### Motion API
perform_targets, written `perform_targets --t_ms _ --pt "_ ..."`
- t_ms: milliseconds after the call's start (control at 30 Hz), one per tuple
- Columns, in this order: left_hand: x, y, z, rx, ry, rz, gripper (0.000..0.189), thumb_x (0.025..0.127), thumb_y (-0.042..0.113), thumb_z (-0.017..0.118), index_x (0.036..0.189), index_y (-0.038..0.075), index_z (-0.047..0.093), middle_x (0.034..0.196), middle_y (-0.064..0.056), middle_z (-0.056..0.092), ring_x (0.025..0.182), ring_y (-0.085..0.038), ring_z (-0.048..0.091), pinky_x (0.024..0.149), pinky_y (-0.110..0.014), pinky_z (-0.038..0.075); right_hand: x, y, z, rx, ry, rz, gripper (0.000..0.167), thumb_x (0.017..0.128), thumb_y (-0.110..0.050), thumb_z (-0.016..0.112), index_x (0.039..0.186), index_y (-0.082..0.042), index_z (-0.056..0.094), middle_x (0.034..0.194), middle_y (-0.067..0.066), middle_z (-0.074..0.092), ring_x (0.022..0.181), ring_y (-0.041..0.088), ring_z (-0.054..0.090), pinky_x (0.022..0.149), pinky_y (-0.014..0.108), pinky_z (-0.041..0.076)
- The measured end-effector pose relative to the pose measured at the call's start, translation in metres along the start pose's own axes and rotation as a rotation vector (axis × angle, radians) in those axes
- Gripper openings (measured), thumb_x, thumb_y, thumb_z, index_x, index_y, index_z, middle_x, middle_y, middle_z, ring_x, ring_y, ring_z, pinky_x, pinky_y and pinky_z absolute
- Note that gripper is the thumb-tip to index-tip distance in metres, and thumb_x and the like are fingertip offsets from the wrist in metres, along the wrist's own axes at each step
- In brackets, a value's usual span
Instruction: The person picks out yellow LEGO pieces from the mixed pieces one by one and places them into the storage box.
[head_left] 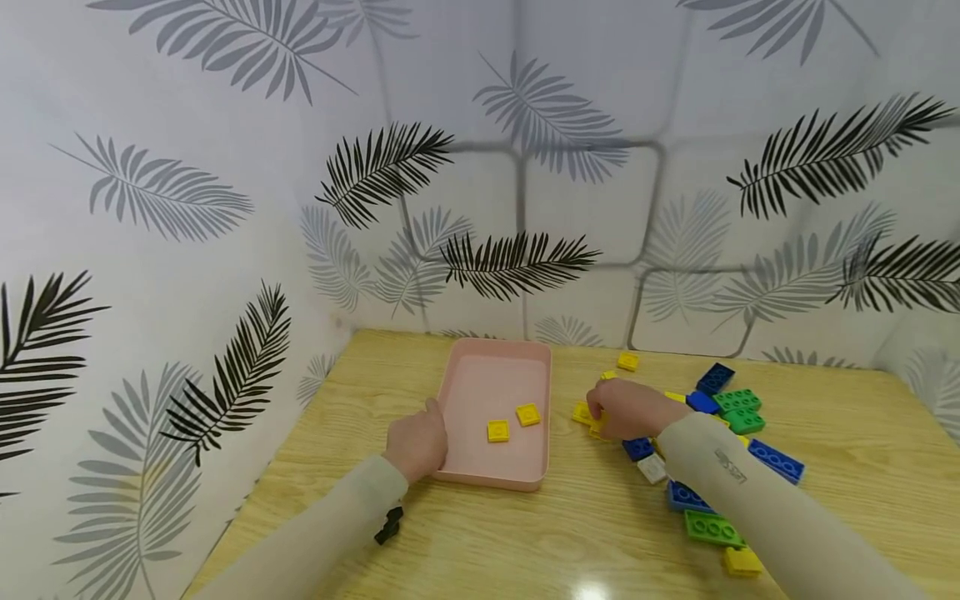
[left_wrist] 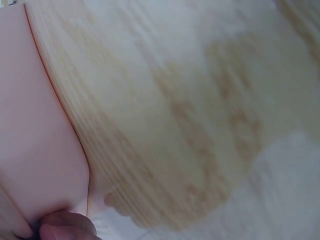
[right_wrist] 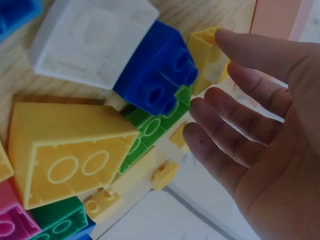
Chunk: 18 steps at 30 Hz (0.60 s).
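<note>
My left hand [head_left: 417, 442] grips the left wall of a shallow pink tray [head_left: 491, 347]. In the left wrist view its fingertips [left_wrist: 67, 225] show at the bottom, by the tray's side [left_wrist: 45, 125]. Two square yellow bricks [head_left: 498, 431] lie on the tray floor. To the tray's right, my right hand [head_left: 633, 408] reaches down among yellow bricks. The right wrist view shows the thumb and index finger [right_wrist: 260, 92] pinching a small yellow brick [right_wrist: 202, 60], with the other fingers loosely extended. A blue brick [right_wrist: 152, 70] and a white one [right_wrist: 95, 37] lie beside it.
Under and around my right forearm lie several bricks: green [head_left: 738, 400], dark blue [head_left: 715, 378], long blue [head_left: 776, 461], light green [head_left: 712, 527] and yellow [head_left: 742, 562]. One yellow brick [head_left: 627, 361] sits near the table's back edge. Leaf-patterned cloth [head_left: 480, 192] hangs behind the wooden table [head_left: 585, 533].
</note>
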<state>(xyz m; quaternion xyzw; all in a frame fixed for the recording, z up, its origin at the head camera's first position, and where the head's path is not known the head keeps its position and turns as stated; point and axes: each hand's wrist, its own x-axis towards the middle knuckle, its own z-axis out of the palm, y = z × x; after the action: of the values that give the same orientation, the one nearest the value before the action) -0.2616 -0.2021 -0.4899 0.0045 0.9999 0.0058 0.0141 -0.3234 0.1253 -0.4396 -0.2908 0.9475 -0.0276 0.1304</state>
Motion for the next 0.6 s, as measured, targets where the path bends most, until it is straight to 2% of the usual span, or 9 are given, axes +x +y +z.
perform_targets --t_ms 267,600 --pt "-0.0006 -0.0014 0.0002 0.017 0.011 0.016 0.064 0.094 0.019 0.066 0.144 -0.008 0.039 0.054 -0.005 0.052 0.044 -0.015 0.051 0.046 -0.036 0.047 0.0018 0.001 0.0052 0.012 0.001 -0.03 0.016 0.085 -0.006 0.077 0.091 -0.015 0.065 0.088 -0.002 0.059 0.077 0.015 0.052 0.076 0.034 0.05" --pt "-0.001 0.0 -0.0024 0.026 0.0 -0.004 0.062 0.095 0.02 0.064 0.145 -0.007 0.039 0.06 -0.007 0.057 0.049 -0.017 0.055 0.052 -0.04 0.052 0.0053 0.0007 0.0065 0.001 0.029 -0.058 0.019 0.083 -0.005 0.077 0.09 -0.015 0.064 0.089 0.0 0.056 0.076 0.016 0.05 0.075 0.033 0.049"
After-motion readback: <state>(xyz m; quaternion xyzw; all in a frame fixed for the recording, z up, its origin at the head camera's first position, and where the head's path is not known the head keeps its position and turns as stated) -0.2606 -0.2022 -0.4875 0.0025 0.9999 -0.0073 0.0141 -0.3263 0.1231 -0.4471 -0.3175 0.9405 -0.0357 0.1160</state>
